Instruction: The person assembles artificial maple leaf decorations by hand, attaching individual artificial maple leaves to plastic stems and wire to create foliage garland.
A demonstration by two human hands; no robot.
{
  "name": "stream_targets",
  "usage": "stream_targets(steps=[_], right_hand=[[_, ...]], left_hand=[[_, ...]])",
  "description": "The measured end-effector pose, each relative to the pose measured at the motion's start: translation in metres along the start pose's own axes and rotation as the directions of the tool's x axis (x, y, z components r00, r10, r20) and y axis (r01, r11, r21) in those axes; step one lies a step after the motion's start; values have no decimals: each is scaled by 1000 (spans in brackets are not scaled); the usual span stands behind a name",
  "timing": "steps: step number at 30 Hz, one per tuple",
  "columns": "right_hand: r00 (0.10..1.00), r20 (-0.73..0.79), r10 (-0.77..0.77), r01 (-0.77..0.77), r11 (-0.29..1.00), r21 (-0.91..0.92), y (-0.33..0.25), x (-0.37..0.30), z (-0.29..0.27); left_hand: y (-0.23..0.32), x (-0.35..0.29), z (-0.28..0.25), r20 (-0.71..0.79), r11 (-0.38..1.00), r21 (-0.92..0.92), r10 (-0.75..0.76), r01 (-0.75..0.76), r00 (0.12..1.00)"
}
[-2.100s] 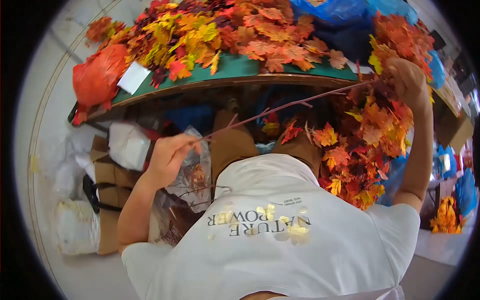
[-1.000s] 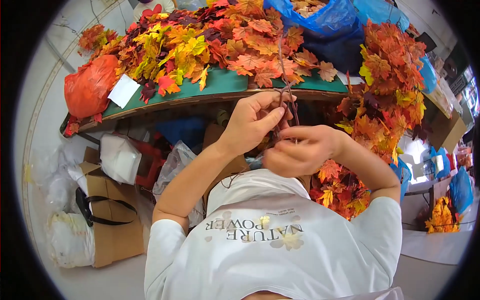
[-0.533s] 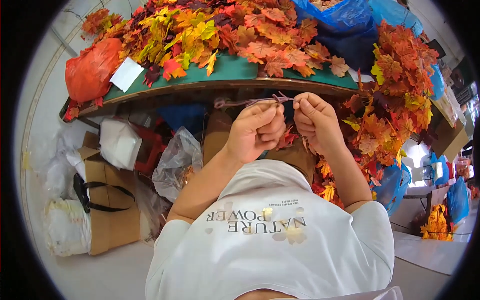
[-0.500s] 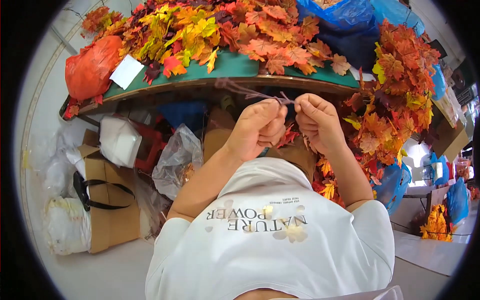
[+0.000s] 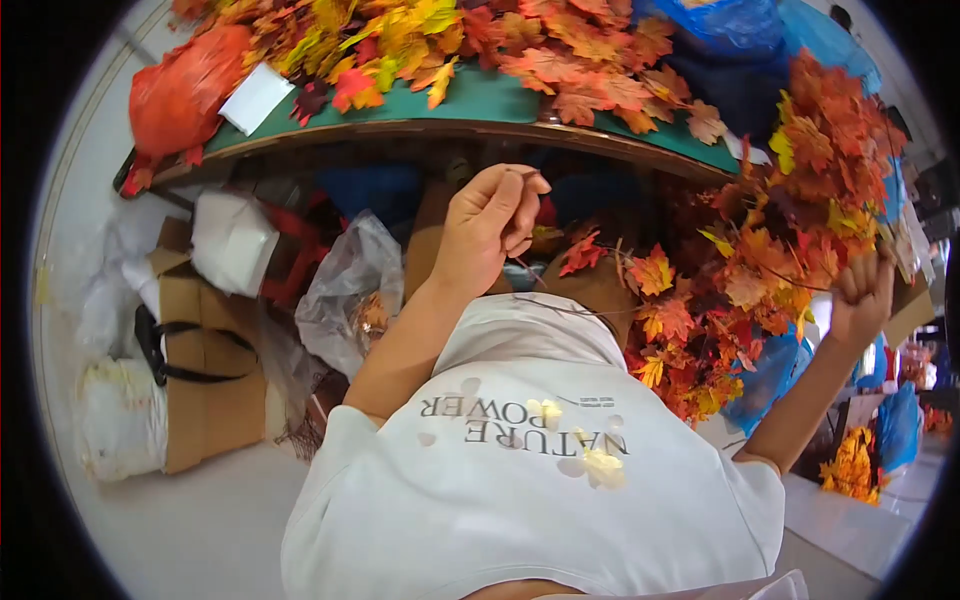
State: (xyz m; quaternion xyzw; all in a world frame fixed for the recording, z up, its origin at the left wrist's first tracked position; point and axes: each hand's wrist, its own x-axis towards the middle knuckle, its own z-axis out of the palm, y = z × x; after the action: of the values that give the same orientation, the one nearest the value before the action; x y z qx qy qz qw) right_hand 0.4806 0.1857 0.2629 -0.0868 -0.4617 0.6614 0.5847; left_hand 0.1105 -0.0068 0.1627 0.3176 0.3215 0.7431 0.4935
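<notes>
My left hand (image 5: 492, 225) is closed in a pinch above my lap, in front of the table edge. A thin brown stem (image 5: 528, 270) shows just below its fingers, its upper part hidden by the hand. Far to the right, my right hand (image 5: 862, 298) is raised with curled fingers beside a hanging mass of artificial maple leaves (image 5: 745, 285). A thin dark strand runs from those leaves to this hand; what its fingers hold is too blurred to make out. Red and orange leaves (image 5: 583, 253) hang near my knees, right of my left hand.
Loose artificial leaves (image 5: 590, 60) cover much of the green tabletop (image 5: 440, 105). A red plastic bag (image 5: 190, 95) and a white card (image 5: 257, 98) lie at its left end. Left of me stand a cardboard box (image 5: 215, 370) and a clear plastic bag (image 5: 350, 290). A blue bag (image 5: 770, 385) sits below the right-hand leaves.
My hands have come apart. The right one swung far out to the right beside the hanging leaves, while the left stayed near the middle. The stems no longer stretch between them.
</notes>
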Motion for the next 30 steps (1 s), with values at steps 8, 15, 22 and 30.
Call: stream_targets(steps=[8, 15, 22, 30], right_hand=[[946, 23, 324, -305, 911, -278, 91, -15, 58], [875, 90, 475, -467, 879, -97, 108, -12, 63], [838, 76, 540, -541, 841, -4, 120, -20, 53], [787, 66, 614, -617, 784, 70, 140, -17, 53]], left_hand=[[-17, 12, 12, 34, 984, -113, -131, 134, 991], [-26, 14, 3, 30, 993, -99, -56, 59, 998], [-28, 23, 9, 67, 988, -135, -68, 76, 995], [-28, 26, 7, 43, 989, -140, -46, 51, 998]])
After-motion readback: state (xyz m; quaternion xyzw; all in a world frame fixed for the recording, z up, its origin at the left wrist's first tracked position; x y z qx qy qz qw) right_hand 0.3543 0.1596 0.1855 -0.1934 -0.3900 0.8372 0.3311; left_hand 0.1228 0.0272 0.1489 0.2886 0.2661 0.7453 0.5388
